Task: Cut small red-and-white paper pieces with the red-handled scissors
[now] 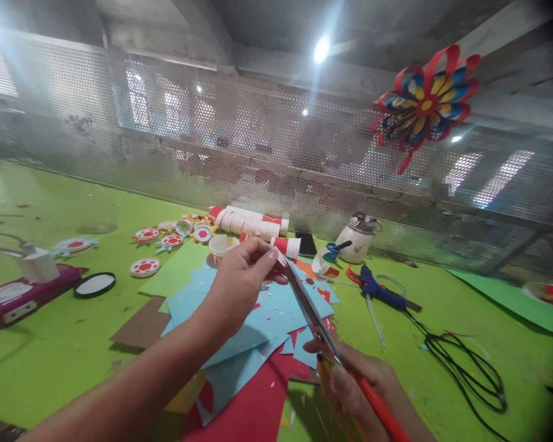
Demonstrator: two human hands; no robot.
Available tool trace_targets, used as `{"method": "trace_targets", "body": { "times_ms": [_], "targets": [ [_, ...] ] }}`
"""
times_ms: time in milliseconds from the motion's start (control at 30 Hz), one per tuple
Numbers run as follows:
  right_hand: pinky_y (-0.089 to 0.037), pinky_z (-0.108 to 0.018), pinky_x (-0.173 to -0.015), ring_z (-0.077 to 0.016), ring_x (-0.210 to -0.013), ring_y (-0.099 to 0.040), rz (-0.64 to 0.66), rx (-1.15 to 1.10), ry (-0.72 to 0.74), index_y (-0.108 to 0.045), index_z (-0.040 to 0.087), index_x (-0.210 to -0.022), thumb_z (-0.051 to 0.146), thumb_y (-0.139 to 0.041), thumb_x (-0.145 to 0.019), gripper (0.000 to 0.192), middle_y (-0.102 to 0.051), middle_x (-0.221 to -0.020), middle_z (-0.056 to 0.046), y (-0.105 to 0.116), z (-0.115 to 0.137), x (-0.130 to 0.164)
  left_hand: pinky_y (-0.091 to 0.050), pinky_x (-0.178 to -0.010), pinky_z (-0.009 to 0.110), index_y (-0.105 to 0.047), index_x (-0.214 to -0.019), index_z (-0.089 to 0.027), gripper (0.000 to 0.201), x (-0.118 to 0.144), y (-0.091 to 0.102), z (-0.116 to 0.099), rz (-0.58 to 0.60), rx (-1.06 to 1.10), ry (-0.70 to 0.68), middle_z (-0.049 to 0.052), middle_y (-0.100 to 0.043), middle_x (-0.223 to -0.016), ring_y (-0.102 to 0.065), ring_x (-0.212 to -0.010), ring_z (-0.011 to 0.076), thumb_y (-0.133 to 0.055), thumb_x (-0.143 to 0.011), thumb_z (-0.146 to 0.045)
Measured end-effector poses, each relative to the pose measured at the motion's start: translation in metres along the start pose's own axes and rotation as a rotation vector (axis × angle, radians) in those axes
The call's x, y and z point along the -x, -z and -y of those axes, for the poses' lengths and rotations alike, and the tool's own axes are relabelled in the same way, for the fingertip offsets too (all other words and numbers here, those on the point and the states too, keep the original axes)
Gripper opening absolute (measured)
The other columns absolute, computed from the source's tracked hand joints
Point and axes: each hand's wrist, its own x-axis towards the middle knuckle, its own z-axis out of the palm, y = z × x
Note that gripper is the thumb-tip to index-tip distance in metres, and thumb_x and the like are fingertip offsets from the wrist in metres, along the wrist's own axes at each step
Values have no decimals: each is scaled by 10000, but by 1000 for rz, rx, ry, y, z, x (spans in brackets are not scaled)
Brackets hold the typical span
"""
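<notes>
My left hand (242, 285) pinches a small white piece (281, 258), perhaps paper, between thumb and fingers; its exact kind cannot be made out. My right hand (357, 380) is closed around scissors (311, 312) with a red handle. The blades point away from me, and their tips reach the white piece beside my left fingertips. Under both hands lie overlapping light blue sheets (239, 337) with small red and white scraps on them. A red sheet (253, 405) sticks out nearest to me. Just beyond my left hand is a cut white paper cup (219, 245).
Stacked paper cups (253, 226) lie behind the sheets, near round paper ornaments (171, 241). On the right are a blue glue gun (380, 291), its black cable (465, 362) and a kettle-like jug (357, 239). A purple power strip (32, 294) and tape roll (94, 285) are left.
</notes>
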Motion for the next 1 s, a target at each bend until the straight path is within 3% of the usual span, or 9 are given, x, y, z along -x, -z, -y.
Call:
{"method": "trace_targets", "body": {
  "times_ms": [233,433,600,800,1000],
  "targets": [
    [-321,-234,-444,-136,-489,-392,-19,69,-2,-666,173,-914,583,-408,-859,487,-448,-565,10,3,7,2,-531,-646,297,-486,-701,-160,149,5,-5,4,-25,-8,-25,27,-650,-679,-632,-639,141,-545,-819,-230],
    [-276,-226,-394,-126,-441,-348,-1,36,-25,-649,157,-938,589,-395,-861,507,-369,-518,32,1,4,2,-531,-644,298,-489,-713,-158,136,5,-6,3,-32,-13,-15,35,-653,-695,-632,-639,142,-542,-820,-224],
    [-353,-258,-484,-159,-504,-437,-25,91,-8,-664,169,-954,628,-373,-840,555,-455,-544,9,0,3,1,-526,-643,300,-487,-719,-167,128,7,-8,5,-49,6,-13,32,-657,-689,-641,-659,150,-538,-817,-232],
    [-380,-260,-503,-149,-489,-439,-15,67,-17,-670,164,-989,633,-379,-838,572,-451,-551,17,0,5,1,-517,-642,294,-488,-735,-167,108,7,-8,7,-60,7,-30,23,-645,-671,-623,-630,136,-535,-814,-224],
    [-324,-247,-456,-139,-482,-386,-19,100,-21,-674,154,-997,645,-374,-843,596,-406,-540,25,0,3,2,-518,-639,287,-471,-723,-165,126,8,-9,7,-64,3,-42,9,-614,-667,-618,-638,132,-538,-815,-218]
  ]
}}
